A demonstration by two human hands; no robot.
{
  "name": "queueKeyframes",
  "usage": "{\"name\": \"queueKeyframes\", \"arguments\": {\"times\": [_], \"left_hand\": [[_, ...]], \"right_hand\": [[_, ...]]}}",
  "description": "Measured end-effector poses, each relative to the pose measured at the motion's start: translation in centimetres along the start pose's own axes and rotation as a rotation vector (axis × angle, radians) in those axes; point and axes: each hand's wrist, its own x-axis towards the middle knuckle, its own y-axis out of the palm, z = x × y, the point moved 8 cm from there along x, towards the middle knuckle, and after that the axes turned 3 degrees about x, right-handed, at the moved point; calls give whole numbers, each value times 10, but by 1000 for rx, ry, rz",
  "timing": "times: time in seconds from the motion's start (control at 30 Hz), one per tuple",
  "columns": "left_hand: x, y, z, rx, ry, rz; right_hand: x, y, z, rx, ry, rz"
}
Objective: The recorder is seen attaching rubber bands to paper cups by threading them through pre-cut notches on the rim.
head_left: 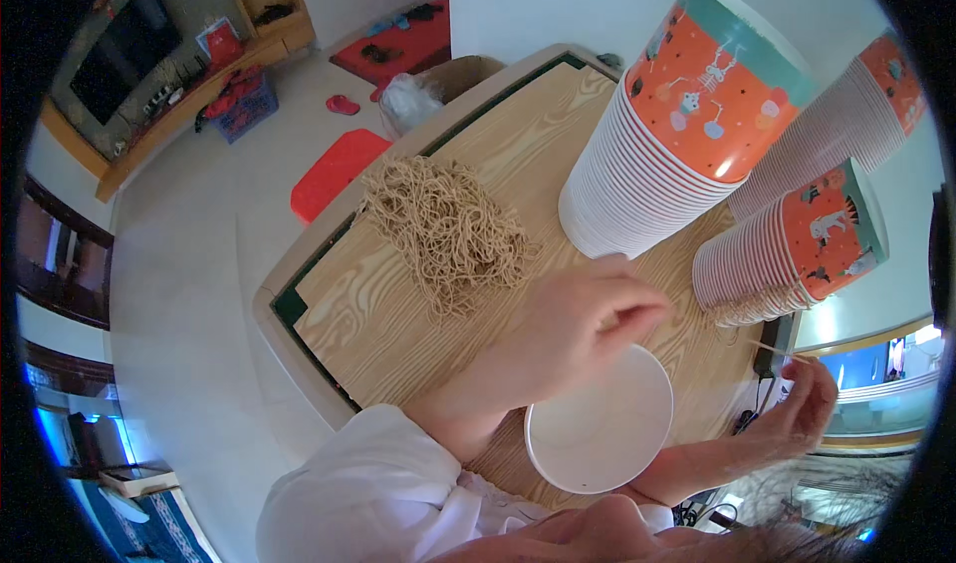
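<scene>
My left hand [607, 309] is over the table, above the far rim of a white paper bucket [597, 429]. Its fingers are curled together and slightly blurred; whatever is in them cannot be made out. Off to the right, my right hand [809, 404] pinches the end of a thin tan string [777, 350]. The bucket stands close to my body, its mouth facing up. Beyond my left hand lies a tangled pile of tan strings [448, 229]. More strings form a bundle [762, 306] beside the smaller stack of printed paper buckets [787, 249].
A tall stack of orange and green paper buckets [677, 125] rises at the back of the wood-patterned table [373, 334]. Another stack [827, 130] stands behind it. Past the table edge are a red stool [339, 170] and a cardboard box [463, 77].
</scene>
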Motion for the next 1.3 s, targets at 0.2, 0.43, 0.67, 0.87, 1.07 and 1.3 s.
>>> {"name": "queueKeyframes", "arguments": {"times": [0.2,0.43,0.67,0.87,1.07,1.3], "left_hand": [[-4,-12,-41,439,236,-150],[-6,41,-16,-1,125,131],[-3,26,6,36,-42,98],[1,12,-3,65,-64,45],[0,6,-8,56,44,-30],[1,15,-9,47,-14,87]], "right_hand": [[-12,39,22,-127,-72,385],[-45,112,58,75,-80,748],[-39,108,51,14,-100,786],[-28,93,43,33,-9,665],[-36,107,47,89,-35,746],[-35,108,46,98,-35,790]]}}
